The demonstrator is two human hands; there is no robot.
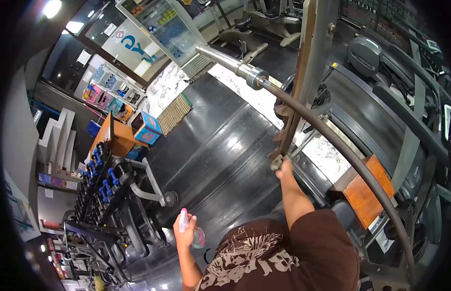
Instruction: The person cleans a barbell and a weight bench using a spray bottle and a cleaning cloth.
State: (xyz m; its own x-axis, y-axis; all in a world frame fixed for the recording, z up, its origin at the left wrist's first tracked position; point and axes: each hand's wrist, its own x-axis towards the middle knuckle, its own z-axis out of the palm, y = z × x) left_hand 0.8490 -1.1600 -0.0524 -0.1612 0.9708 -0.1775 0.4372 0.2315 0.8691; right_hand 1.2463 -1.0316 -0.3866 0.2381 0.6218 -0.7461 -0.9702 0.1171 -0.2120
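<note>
My left hand [185,234] is closed around a spray bottle [199,238] with a pink and white spray head and a clear body. It is held low in front of me, above the black floor. My right hand [284,168] reaches forward to the lower part of a metal rack upright [303,82] with brown hooked catches. Its fingers are closed at a small greyish-beige piece [277,163]; whether this is a cloth or part of the rack I cannot make out. Above my right arm, a long barbell [315,121] with a shiny sleeve end rests across the rack.
A dumbbell rack [101,179] with blue and black dumbbells stands at left. Beyond are a wooden desk [119,138], a blue box [148,128], a striped mat [173,115] and a drinks fridge [167,34]. At right are a treadmill [376,116] and an orange-brown wooden box [366,191].
</note>
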